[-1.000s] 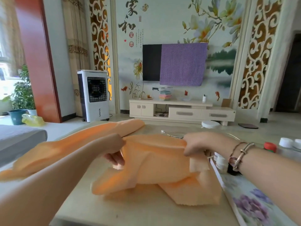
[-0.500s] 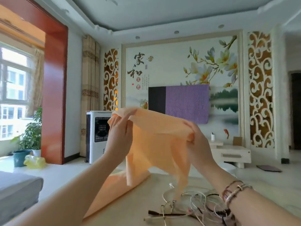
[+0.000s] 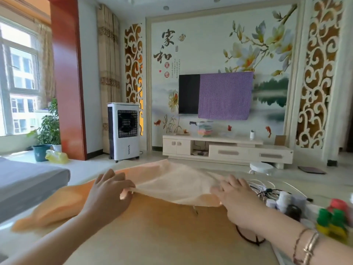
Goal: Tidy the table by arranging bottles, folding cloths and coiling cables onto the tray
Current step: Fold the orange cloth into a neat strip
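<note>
Step in hand: you are folding the orange cloth (image 3: 172, 186), which lies across the middle of the frame on the table (image 3: 156, 236), its far layer lifted off the near one.
Left hand (image 3: 108, 194): your fingers are curled round the cloth's folded edge at centre left, pinching it.
Right hand (image 3: 236, 201): it holds the same edge at centre right; the fingers lie fairly flat on top, so you look to be pinching with the thumb beneath, though the thumb is hidden.
Other task things: the cables (image 3: 267, 188) lie tangled just right of the cloth; the bottles (image 3: 286, 201) stand at the right edge, blurred.
Next move: judging by the slack, you need to draw the edge taut and lay it square on the lower layer, corners matched, before pressing flat.
Changed since half a second ago: then you held the cloth high at chest level, hanging; now both hands have brought it down to the table.
</note>
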A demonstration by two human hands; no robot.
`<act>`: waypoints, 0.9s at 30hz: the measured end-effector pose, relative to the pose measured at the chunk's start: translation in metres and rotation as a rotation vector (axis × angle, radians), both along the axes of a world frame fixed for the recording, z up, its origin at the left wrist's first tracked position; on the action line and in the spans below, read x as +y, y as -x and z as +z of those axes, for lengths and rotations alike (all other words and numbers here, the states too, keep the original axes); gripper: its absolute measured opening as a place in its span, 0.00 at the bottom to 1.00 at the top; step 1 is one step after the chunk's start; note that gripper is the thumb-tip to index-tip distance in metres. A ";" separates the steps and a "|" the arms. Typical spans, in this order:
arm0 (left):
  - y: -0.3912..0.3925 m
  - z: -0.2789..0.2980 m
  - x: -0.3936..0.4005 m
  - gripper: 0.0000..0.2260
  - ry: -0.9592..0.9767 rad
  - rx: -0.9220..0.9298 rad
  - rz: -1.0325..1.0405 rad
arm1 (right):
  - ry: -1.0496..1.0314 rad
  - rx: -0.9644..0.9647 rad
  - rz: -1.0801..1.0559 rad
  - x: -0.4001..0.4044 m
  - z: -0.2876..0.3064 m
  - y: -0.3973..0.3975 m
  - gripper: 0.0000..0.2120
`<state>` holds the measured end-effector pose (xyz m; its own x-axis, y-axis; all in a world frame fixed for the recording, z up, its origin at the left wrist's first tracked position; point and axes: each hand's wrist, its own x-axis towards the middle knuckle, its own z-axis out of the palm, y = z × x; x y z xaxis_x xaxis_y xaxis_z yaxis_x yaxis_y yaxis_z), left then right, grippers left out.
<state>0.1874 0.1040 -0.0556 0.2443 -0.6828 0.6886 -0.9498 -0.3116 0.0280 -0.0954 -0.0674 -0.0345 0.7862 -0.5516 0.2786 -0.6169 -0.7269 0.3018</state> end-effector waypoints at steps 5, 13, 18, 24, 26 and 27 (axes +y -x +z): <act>0.001 -0.038 0.023 0.05 -0.150 0.072 -0.002 | -0.184 0.079 -0.079 0.019 -0.018 0.013 0.16; 0.011 -0.015 0.020 0.09 -0.175 0.511 -0.030 | -0.430 -0.292 -0.129 -0.001 -0.021 0.023 0.08; 0.017 0.005 0.028 0.13 -0.513 0.554 -0.054 | -0.744 -0.261 -0.123 0.007 -0.007 0.031 0.11; 0.006 0.001 0.031 0.17 -0.994 0.388 0.050 | -0.934 0.052 -0.253 0.016 -0.013 0.038 0.05; -0.003 -0.003 0.025 0.18 -0.989 0.401 0.066 | -0.786 0.084 -0.264 0.005 -0.020 0.025 0.05; -0.008 -0.005 0.019 0.17 -0.942 0.410 0.060 | -0.716 0.073 -0.279 -0.003 -0.024 0.019 0.05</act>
<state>0.1956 0.1228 -0.0604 0.3917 -0.8814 -0.2642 -0.9044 -0.4216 0.0658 -0.1146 -0.0707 -0.0586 0.5945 -0.7582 -0.2677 -0.8024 -0.5809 -0.1367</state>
